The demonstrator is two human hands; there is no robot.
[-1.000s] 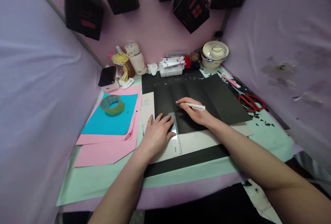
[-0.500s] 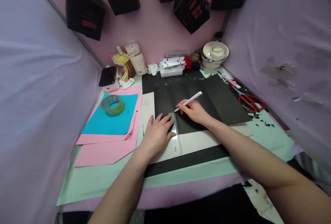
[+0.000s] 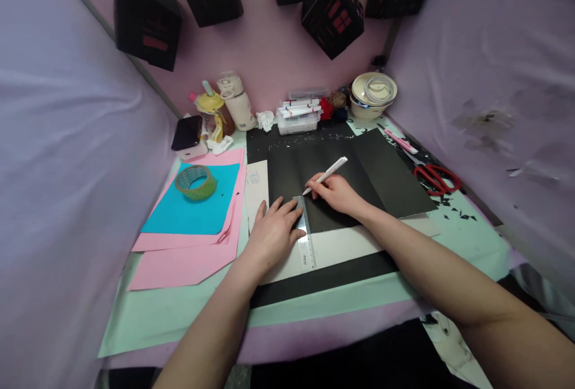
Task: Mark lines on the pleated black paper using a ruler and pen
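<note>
My left hand lies flat with its fingers spread, its fingertips and thumb pressing on a clear ruler. The ruler lies nearly upright in the view, across the lower edge of a creased black sheet. In a closed grip my right hand holds a slim white pen, slanted up to the right. Its tip points at the black sheet near the ruler's far end; whether it touches, I cannot tell. A white sheet shows under the black one.
On the left, a green tape roll sits on blue paper over pink sheets. Red-handled scissors and a pink cutter lie right, near black scraps. Behind stand a marker box, bottles and a lidded bowl. Black boxes hang above.
The pen's upper end has tipped slightly left, while its tip stays near the ruler's end. My left hand and the ruler have not moved.
</note>
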